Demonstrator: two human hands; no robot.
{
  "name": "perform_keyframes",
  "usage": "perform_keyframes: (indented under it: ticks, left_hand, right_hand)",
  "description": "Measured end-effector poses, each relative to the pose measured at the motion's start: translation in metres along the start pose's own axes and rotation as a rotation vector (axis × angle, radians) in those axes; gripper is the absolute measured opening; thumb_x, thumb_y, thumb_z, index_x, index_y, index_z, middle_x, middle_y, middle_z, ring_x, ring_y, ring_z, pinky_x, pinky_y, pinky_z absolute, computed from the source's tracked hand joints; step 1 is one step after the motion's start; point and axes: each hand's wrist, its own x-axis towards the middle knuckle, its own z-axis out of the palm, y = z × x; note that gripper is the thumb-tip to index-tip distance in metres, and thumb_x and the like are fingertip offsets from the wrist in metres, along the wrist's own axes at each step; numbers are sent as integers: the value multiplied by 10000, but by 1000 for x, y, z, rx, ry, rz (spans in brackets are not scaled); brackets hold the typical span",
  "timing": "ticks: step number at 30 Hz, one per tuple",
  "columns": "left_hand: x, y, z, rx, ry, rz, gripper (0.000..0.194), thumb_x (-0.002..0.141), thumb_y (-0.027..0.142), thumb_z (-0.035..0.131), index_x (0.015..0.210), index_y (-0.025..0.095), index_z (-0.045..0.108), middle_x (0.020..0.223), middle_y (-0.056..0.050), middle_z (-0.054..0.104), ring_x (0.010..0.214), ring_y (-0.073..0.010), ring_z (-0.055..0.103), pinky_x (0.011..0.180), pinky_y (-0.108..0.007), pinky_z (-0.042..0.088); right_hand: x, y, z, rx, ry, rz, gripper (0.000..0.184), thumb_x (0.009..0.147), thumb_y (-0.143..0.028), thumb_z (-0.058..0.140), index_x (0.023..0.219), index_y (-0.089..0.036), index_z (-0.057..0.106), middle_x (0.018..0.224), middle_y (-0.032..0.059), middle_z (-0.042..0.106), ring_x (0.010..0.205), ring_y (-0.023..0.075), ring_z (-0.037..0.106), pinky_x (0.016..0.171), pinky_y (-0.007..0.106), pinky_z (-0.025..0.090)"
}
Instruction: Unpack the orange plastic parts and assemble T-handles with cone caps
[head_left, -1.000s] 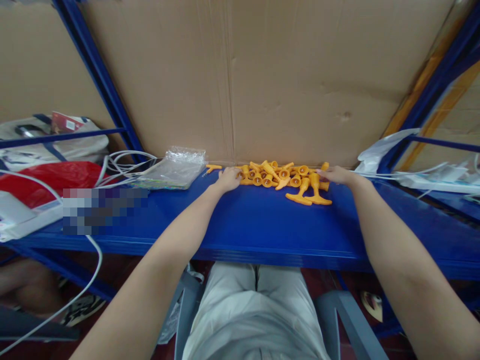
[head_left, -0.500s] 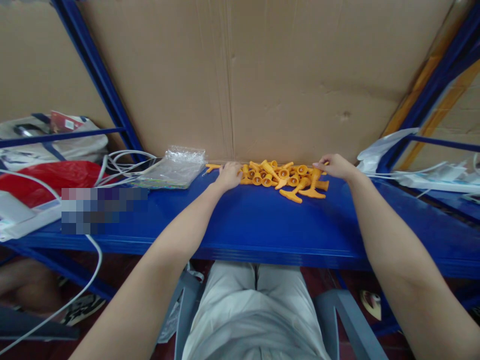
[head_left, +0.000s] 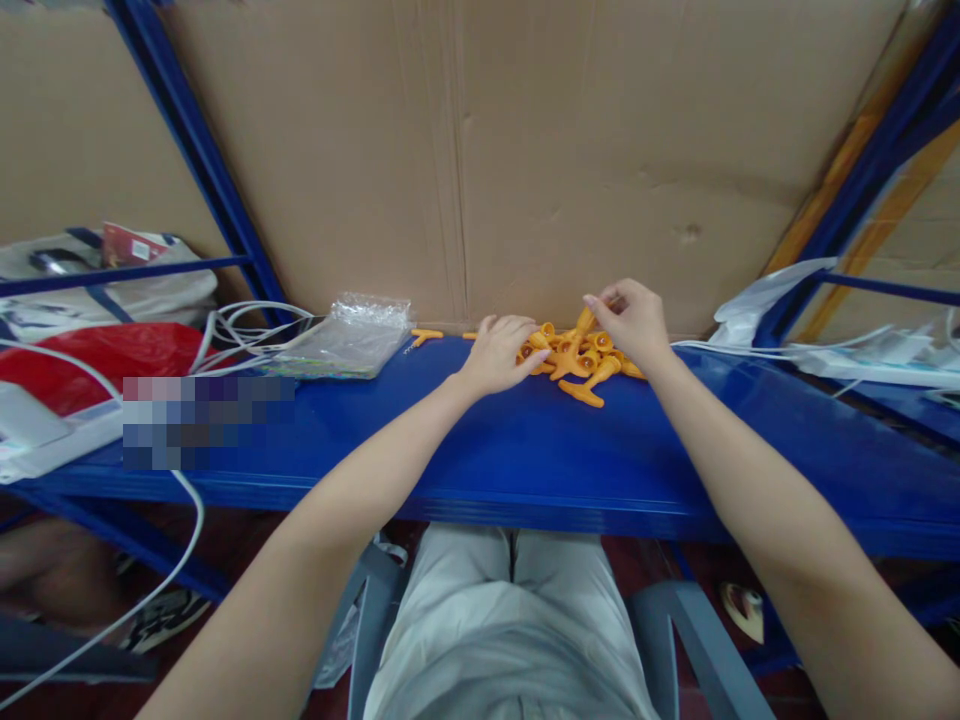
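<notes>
Head view: two bare hands work at a pile of orange T-handles [head_left: 603,342] along the rear of a blue table [head_left: 525,450].
Right hand: [head_left: 637,320] thumb and fingers pinch the stem end of one orange T-handle [head_left: 583,321], its crossbar lower and toward the wearer, over the pile.
Left hand: [head_left: 499,355] spread over the pile's left part, thumb apart and pointing toward the held piece; whether it presses on anything cannot be told.
Step in hand: apparently handling one piece at the pile while the left hand stays close by.
Move demands: shifting the held piece would call for a firm pinch and enough lift for its crossbar to pass the neighbours without snagging.
Rear edge: a cardboard panel [head_left: 337,160] stands just behind the pile, leaving little depth there.
Left side: a single orange corkscrew [head_left: 428,334] lies apart from the pile, near clear plastic bags [head_left: 352,338].
Right side: white cables [head_left: 739,348] run along the back.
Open room: the widest stretch lies between the pile and the front edge.
</notes>
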Motion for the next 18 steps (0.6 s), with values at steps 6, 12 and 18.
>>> perform_keyframes:
  ticks: [6,12,18]
  left_hand:
    - [1,9,2,17,-8,-11,345,936,397,538,1197,212,666,1303,-128,682,1264,-307,565,1139,-538,289]
    - [3,2,-5,34,59,-126,369,941,155,381,1199,204,640,1279,-112,678,1264,-270,552,1146,-511,302]
    - [5,-11,-1,13,80,-82,423,952,114,335,1270,183,606,1208,-129,674,1191,-264,573,1051,-438,425]
  right_hand:
    - [-13,-23,29,413,-91,172,360,868,-581,652,755,-255,550,787,40,644,798,231,686,736,378,567]
    - [-13,-25,34,595,-144,232,389,791,-607,747,856,-259,586,876,28,670,749,219,715,673,381,595]
    - [-13,-22,27,636,-281,256,379,807,-513,773,1044,-269,607,1005,26,703,744,192,723,676,353,599]
